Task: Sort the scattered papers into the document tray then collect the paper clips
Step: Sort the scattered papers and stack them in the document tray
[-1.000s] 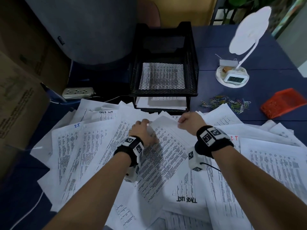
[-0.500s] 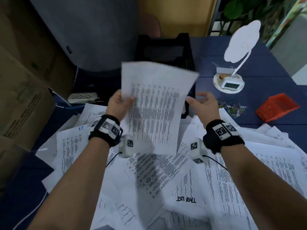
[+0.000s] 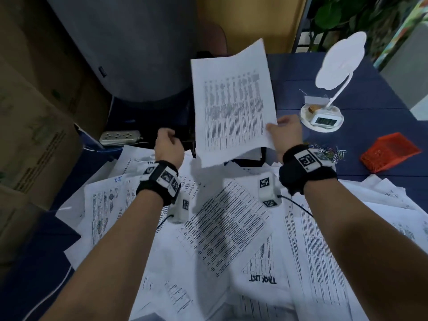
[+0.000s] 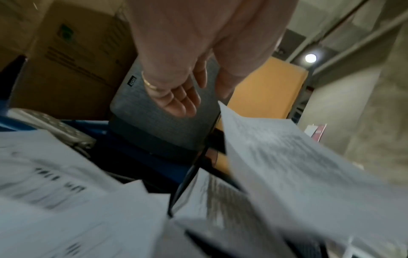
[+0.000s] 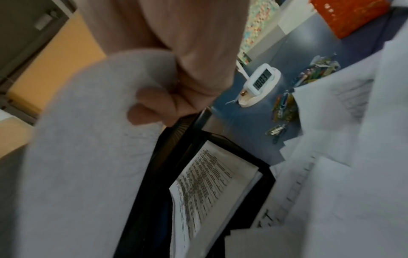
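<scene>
Your right hand (image 3: pixel 286 133) alone pinches one white printed sheet (image 3: pixel 234 105) above the black mesh document tray (image 5: pixel 198 132); half a second ago both held it. Your left hand (image 3: pixel 168 148), now loosely curled, holds nothing. Coloured paper clips (image 3: pixel 331 152) lie in one heap beside.

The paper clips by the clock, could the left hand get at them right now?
Probably not easily: the left hand is free, but the lifted sheet and the right hand sit between it and the paper clips.

head: above the near table (image 3: pixel 382 72) edge, facing down-forward | left wrist: low, close, along fingers | right wrist: same, close | all 3 share the document tray (image 5: pixel 268 176)
</scene>
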